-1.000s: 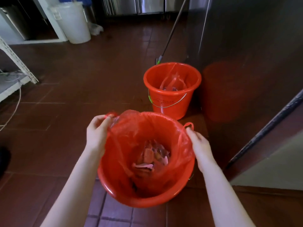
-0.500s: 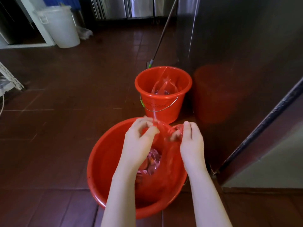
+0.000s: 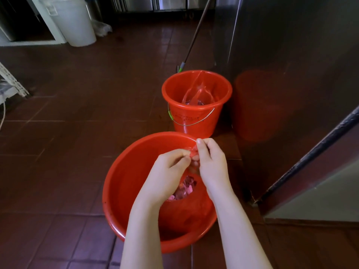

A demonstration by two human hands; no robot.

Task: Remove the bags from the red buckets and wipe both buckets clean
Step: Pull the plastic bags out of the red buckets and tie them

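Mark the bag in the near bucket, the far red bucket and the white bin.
bag (image 3: 184,189), head view, body between the wrists.
far red bucket (image 3: 194,124), head view, front outer wall.
white bin (image 3: 75,22), head view, side wall.

You are standing on a dark red tiled floor (image 3: 87,113). In its far left corner a white bin (image 3: 73,22) sits with crumpled clear plastic (image 3: 102,28) just beside it. A long pole (image 3: 196,33) with a green collar slants up beside the tall stainless cabinet (image 3: 291,45) along the right edge. At the left edge you can see a white perforated rack leg (image 3: 11,78) and a pale cord (image 3: 3,115).
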